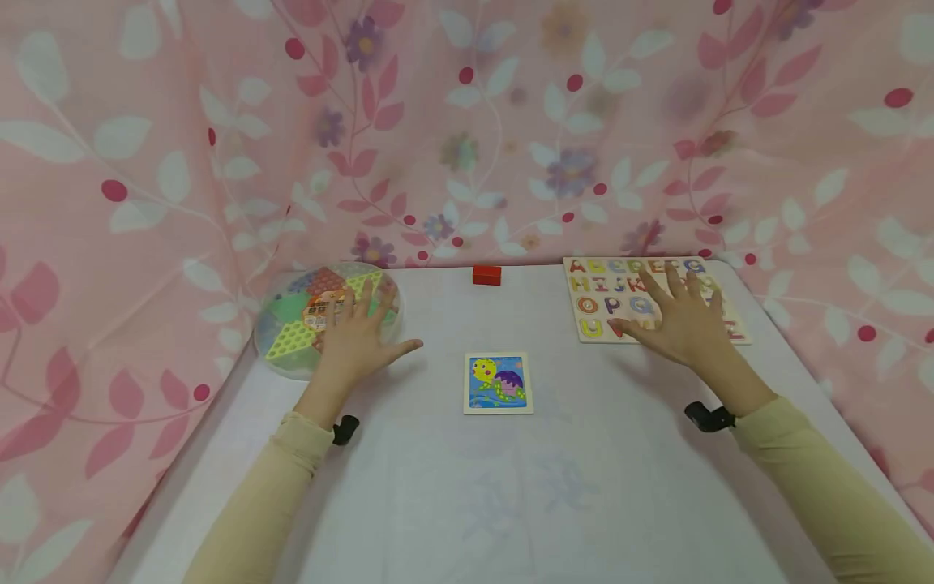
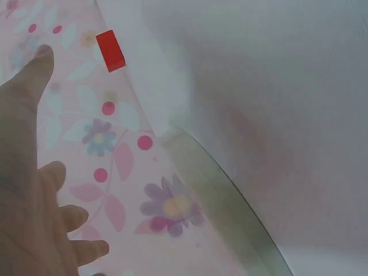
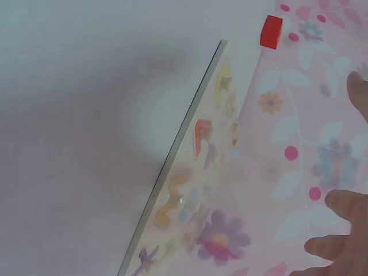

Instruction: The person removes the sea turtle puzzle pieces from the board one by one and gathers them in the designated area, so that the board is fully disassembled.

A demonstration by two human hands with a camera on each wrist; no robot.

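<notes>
My left hand (image 1: 355,345), fingers spread, hovers over the near right part of a round clear case (image 1: 394,312) of colourful pieces at the table's left. With fingers also spread, my right hand (image 1: 686,324) is above an alphabet puzzle board (image 1: 587,328) at the right and hides some of its letters. Between the hands lies a square picture puzzle (image 1: 498,384) with a yellow and purple turtle on blue. Neither hand holds anything. In the left wrist view the case's rim (image 2: 213,195) runs below the fingers; the right wrist view shows the board's edge (image 3: 172,155).
A small red block (image 1: 486,276) sits at the table's back edge. Behind it hangs a pink flowered curtain (image 1: 511,138), which also runs along both sides. A white cloth (image 1: 467,503) covers the table. Each wrist carries a black camera (image 1: 345,430).
</notes>
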